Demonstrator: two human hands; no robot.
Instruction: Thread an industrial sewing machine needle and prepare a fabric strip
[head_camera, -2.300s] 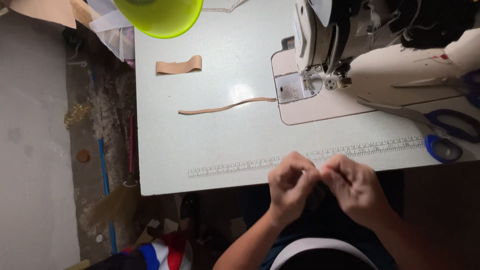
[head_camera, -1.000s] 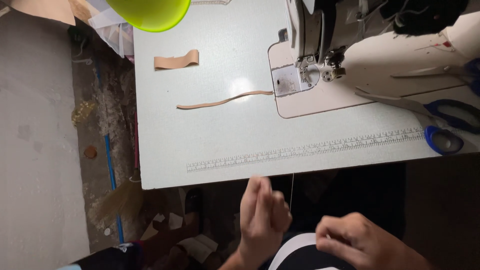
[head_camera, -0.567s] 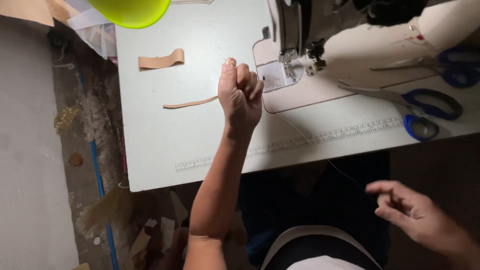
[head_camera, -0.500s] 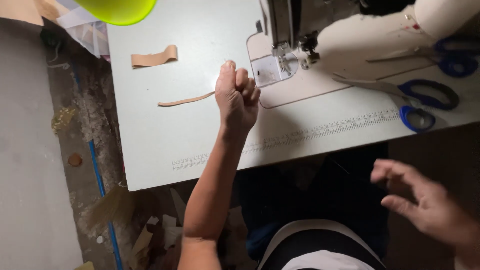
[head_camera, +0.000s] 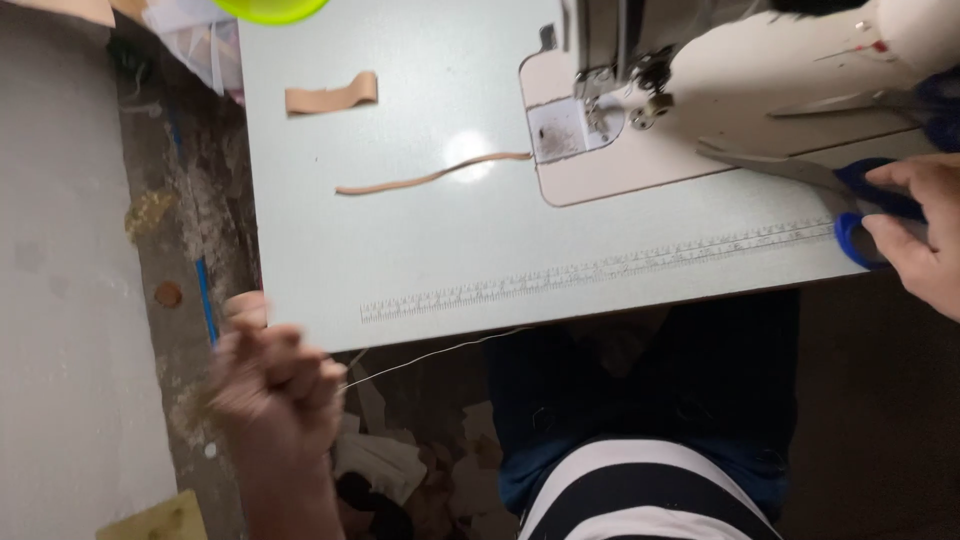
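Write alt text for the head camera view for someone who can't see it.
Seen from above, a person's left hand pulls a thin thread taut off the front edge of a pale sewing table, while the right hand grips blue-handled scissors beside the sewing machine. A long tan strip and a shorter, wider one lie on the table.

My bench (head_camera: 420, 250) carries a sewing machine (head_camera: 700, 60) at one o'clock, two tan strips (head_camera: 430, 178) at eleven, scissors (head_camera: 850, 195) at three.
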